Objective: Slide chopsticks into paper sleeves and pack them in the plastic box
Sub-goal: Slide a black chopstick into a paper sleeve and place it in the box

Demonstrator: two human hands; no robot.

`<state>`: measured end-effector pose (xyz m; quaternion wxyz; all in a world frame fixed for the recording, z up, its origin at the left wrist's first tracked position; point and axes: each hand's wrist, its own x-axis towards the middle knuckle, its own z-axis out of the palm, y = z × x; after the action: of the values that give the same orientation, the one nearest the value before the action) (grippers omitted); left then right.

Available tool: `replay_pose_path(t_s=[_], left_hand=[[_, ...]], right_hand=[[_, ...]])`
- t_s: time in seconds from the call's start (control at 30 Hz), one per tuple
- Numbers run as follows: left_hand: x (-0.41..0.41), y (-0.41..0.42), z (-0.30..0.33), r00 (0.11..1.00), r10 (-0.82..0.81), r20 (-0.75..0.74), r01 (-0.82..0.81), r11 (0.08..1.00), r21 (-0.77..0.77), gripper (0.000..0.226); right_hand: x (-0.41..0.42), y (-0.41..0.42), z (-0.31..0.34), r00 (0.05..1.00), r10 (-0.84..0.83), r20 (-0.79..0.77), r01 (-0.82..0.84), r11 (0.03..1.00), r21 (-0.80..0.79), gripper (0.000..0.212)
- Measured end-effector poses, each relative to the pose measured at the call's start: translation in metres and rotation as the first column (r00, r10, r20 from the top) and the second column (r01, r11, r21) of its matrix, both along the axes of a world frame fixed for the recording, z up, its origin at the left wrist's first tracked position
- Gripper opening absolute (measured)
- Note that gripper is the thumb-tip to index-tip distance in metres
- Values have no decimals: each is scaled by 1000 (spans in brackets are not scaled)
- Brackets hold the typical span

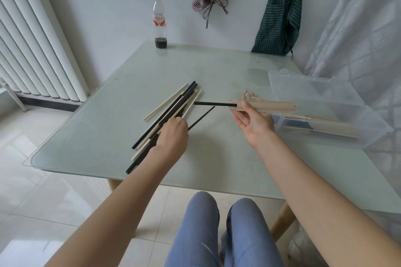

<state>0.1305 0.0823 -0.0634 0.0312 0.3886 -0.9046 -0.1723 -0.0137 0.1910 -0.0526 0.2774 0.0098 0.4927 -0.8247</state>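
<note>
Nearest to us, our knees (221, 230) sit under the near edge of the glass table (217, 67), and both forearms reach out over it. Our left hand (172, 134) is down on the loose chopsticks (167, 110), a mixed pile of black and pale sticks lying slantwise at the table's left side; its fingers are curled over the pile, and a second black chopstick (201, 118) juts out from them to the right — we judge it pinched, though the fingertips are hidden by the back of the hand. Our right hand (252, 120) is held palm up with the fingers spread beneath a paper sleeve (267, 107) and the thumb pressed on top, so the sleeve's open end faces left toward the pile. One black chopstick (214, 104) already sits partly inside, its free end sticking out to the left. Probably the sleeve is kept level and open for the mate to follow. More folded sleeves (249, 96) lie just behind. At the right stands the plastic box (325, 93), lid open, with filled sleeves (334, 128) inside — close by for packing.
</note>
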Motion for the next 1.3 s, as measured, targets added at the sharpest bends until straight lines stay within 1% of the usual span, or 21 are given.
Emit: replay_pose_path(t_s=[0.07, 0.1, 0.13, 0.2, 0.23, 0.33, 0.43, 0.5, 0.63, 0.73, 0.83, 0.9, 1.0, 1.13, 1.23, 1.3], left_hand=[[0, 0, -1, 996, -56, -73, 64, 992, 108, 7], [1, 0, -1, 990, -73, -123, 89, 987, 131, 7], [1, -1, 0, 982, -87, -168, 110, 986, 129, 13], [2, 2, 7, 967, -141, -214, 158, 986, 61, 26], [2, 5, 11, 956, -167, -241, 176, 984, 17, 28], [-1, 12, 16, 928, -176, -329, 162, 984, -70, 23], [-6, 16, 15, 927, -163, -338, 136, 985, -104, 25], [-10, 20, 18, 926, -181, -331, 149, 982, -121, 24], [-14, 24, 21, 928, -203, -311, 158, 974, -164, 31], [-16, 23, 20, 930, -199, -310, 139, 969, -204, 30], [-17, 23, 20, 925, -179, -334, 121, 975, -187, 26], [-19, 23, 21, 917, -158, -365, 106, 982, -158, 19], [-22, 26, 22, 899, -154, -410, 85, 979, -183, 11], [-25, 30, 22, 866, -171, -470, 93, 978, -185, 13], [-27, 28, 20, 817, -229, -529, 154, 971, -181, 9], [-29, 28, 19, 793, -289, -536, 197, 954, -224, 7]], right_hand=[[-7, 3, -2, 999, -32, 10, 32, 999, -10, 9], [-10, 5, -4, 998, -53, 16, 53, 998, -17, 8], [-12, 6, -5, 997, -71, 23, 72, 997, -27, 8], [-15, 8, -8, 995, -93, 33, 95, 995, -44, 8], [-15, 9, -8, 995, -93, 31, 94, 994, -47, 8], [-14, 10, -7, 996, -90, 19, 91, 995, -29, 6], [-15, 14, -4, 996, -91, 12, 91, 996, -1, 9], [-15, 17, -2, 999, -54, 0, 54, 998, 17, 12], [-15, 21, 0, 1000, 1, -18, -1, 1000, 25, 10], [-15, 24, 0, 999, 34, -40, -33, 999, 21, 10], [-14, 26, -1, 996, 69, -64, -67, 997, 28, 10], [-14, 27, -2, 991, 100, -84, -97, 994, 41, 11], [-13, 28, -5, 982, 153, -113, -147, 987, 59, 11], [-13, 28, -2, 980, 156, -120, -151, 987, 53, 10], [-15, 30, 1, 986, 127, -106, -123, 991, 42, 8], [-14, 30, 1, 986, 126, -108, -122, 991, 47, 8]])
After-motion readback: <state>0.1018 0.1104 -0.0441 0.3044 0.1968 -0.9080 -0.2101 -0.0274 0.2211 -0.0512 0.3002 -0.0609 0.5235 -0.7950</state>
